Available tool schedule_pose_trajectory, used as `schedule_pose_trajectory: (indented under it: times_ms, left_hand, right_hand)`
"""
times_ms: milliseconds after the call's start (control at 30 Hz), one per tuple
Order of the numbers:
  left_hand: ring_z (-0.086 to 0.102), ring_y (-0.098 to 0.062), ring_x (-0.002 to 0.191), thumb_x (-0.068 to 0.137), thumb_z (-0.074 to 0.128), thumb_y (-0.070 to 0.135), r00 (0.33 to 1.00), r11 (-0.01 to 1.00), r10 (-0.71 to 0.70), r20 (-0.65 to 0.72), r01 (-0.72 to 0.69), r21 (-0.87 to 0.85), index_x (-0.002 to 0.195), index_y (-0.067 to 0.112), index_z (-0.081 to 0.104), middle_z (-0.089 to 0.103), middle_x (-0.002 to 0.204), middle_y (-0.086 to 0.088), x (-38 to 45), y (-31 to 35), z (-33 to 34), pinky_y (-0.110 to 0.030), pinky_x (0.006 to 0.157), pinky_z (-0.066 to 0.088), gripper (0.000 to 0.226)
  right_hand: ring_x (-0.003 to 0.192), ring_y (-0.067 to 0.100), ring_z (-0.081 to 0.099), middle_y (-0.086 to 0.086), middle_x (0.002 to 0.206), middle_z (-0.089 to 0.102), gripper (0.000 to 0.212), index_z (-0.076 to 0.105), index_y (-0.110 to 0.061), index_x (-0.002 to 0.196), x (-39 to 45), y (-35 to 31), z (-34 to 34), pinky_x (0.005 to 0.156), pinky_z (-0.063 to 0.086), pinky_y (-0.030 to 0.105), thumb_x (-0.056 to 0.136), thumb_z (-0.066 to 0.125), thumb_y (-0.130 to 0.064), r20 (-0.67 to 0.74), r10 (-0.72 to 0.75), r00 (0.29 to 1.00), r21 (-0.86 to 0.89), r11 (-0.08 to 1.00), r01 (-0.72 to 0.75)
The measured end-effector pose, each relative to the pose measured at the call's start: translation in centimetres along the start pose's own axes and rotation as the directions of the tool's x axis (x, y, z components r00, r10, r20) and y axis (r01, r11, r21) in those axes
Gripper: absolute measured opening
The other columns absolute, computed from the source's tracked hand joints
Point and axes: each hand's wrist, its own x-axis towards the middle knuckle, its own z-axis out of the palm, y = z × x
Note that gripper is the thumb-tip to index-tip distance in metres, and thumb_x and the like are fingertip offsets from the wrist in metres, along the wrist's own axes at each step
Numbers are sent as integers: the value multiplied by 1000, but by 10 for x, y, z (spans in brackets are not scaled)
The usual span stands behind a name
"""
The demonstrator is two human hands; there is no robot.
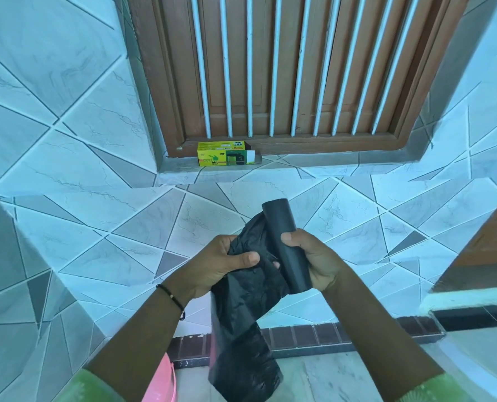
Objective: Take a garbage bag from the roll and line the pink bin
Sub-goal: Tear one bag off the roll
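Yellow-green carton point(225, 153) on the window ledge point(299, 161): front panel printed "eco" and "bin". Smaller print on the carton is too small to read.

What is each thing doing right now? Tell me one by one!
Black plastic garbage bag roll: gripped in the right hand, partly unrolled.
Loose black bag: crumpled, hanging down, pinched by the left hand.
Yellow-green cardboard box: lying on the window ledge, end flap open.
Pink plastic bin: below, unlined as far as visible.
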Motion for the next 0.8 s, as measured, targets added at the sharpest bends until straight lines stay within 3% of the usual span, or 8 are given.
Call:
schedule_pose_trajectory:
  times_ms: [167, 300, 433, 567, 667, 800]
  left_hand:
    - [70, -19, 85, 55, 85, 44, 993, 999, 2, 114, 2, -38, 95, 10, 71, 74, 94, -6, 1, 4, 0, -32, 84, 55, 54]
    - [66, -27, 92, 63, 81, 39, 988, 995, -20, 152, 4, 105, 100, -4, 66, 70, 101, -16, -1, 14, -7, -39, 88, 53, 58]
    - [67, -14, 79, 63, 75, 33, 986, 958, -96, 137, 54, 281, 91, 6, 69, 73, 86, 0, -4, 24, -11, -24, 74, 53, 39]
    - [62, -10, 68, 69, 74, 36, 982, 879, -152, 113, 82, 469, 76, 17, 66, 67, 70, 10, -4, 26, -15, -22, 70, 48, 22]
    - [62, -11, 67, 70, 75, 34, 983, 845, -166, 82, 99, 526, 73, 17, 67, 68, 68, 9, -5, 26, -19, -24, 70, 49, 20]
    - [67, -12, 76, 71, 77, 36, 981, 849, -180, 66, 122, 514, 82, 14, 71, 72, 82, 0, -3, 25, -19, -25, 76, 53, 26]
  right_hand:
    - [50, 14, 56, 11, 77, 66, 60, 65, -2, 103, 4, 12, 10, 49, 51, 23, 54, 86, -30, 96, -19, 995, 135, 991, 6]
    - [46, 17, 55, 15, 71, 62, 67, 58, 0, 103, 6, 6, 8, 47, 49, 25, 51, 87, -31, 51, -22, 998, -24, 999, 23]
    - [47, 22, 57, 15, 66, 61, 53, 56, 1, 98, 1, -1, 4, 45, 52, 31, 56, 79, -22, -76, 63, 995, -250, 965, -80]
    - [51, 23, 58, 13, 65, 61, 40, 56, 0, 96, 0, -6, 2, 50, 51, 30, 65, 71, -20, -128, 86, 988, -389, 912, -130]
    - [53, 23, 58, 14, 70, 61, 34, 56, -1, 95, -1, -12, -2, 53, 52, 30, 68, 70, -17, -147, 94, 985, -450, 880, -151]
    - [57, 26, 59, 23, 86, 60, 45, 58, 1, 101, -2, -17, -7, 56, 53, 33, 65, 72, -22, -134, 93, 987, -433, 890, -143]
